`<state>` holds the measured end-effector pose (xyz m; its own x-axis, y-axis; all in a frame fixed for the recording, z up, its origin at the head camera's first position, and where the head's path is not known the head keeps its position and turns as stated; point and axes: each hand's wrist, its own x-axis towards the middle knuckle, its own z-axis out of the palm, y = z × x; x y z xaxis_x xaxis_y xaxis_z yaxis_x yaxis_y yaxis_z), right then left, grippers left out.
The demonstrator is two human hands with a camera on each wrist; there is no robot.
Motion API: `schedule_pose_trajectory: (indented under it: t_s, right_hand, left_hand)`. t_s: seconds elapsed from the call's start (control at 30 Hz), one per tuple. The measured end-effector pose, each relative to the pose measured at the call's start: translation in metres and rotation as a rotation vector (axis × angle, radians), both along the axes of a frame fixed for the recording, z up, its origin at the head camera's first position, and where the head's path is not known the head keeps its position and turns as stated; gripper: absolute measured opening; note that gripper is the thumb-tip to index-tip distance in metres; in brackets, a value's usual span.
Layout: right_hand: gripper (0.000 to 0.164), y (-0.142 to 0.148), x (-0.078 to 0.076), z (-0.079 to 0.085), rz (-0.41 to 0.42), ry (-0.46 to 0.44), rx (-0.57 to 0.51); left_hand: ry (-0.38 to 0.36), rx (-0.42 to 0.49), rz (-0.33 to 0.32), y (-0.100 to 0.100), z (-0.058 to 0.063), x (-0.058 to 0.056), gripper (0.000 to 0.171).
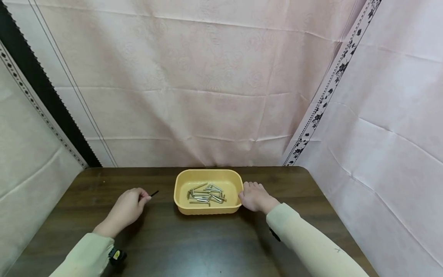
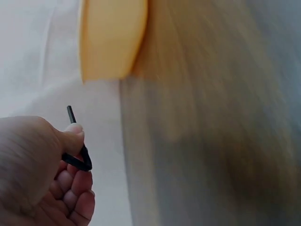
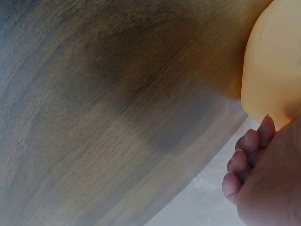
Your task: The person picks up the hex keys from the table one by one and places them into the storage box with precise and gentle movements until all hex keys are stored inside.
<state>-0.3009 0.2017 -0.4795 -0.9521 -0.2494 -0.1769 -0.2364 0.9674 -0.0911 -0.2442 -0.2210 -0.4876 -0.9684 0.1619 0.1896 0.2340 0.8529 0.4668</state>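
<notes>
Between the thumb and fingers of my left hand (image 1: 127,209) a black L-shaped hex key (image 2: 71,114) is pinched; in the head view one thin end sticks out toward the right. A yellow plastic basket (image 1: 209,211) stands at the far middle of the table, right of that hand. Inside it lies a loose pile of brassy L-shaped metal pieces (image 1: 207,194). My right hand (image 1: 257,197) grips the basket's right side, its thumb at the rim and its other fingers curled outside. The right wrist view shows those fingers (image 3: 238,161) beside the yellow wall; the thumb is hidden there.
The dark wood-grain table (image 1: 194,246) has rounded far corners. Pale cloth (image 1: 207,96) hangs behind its far edge and along both sides. A dark strap device (image 1: 117,255) sits on the left wrist.
</notes>
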Motion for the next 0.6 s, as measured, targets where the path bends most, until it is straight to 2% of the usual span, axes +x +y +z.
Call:
schedule_pose_trajectory:
  t_s: [0.3, 0.6]
  right_hand:
    - [0.031, 0.001, 0.001, -0.001, -0.002, -0.013, -0.005]
    - [0.034, 0.002, -0.001, -0.001, 0.001, -0.012, -0.005]
  left_hand:
    - [0.16, 0.039, -0.057, 0.039, 0.014, -0.012, 0.008]
    - [0.196, 0.066, -0.124, 0.079, 0.017, -0.025, 0.007]
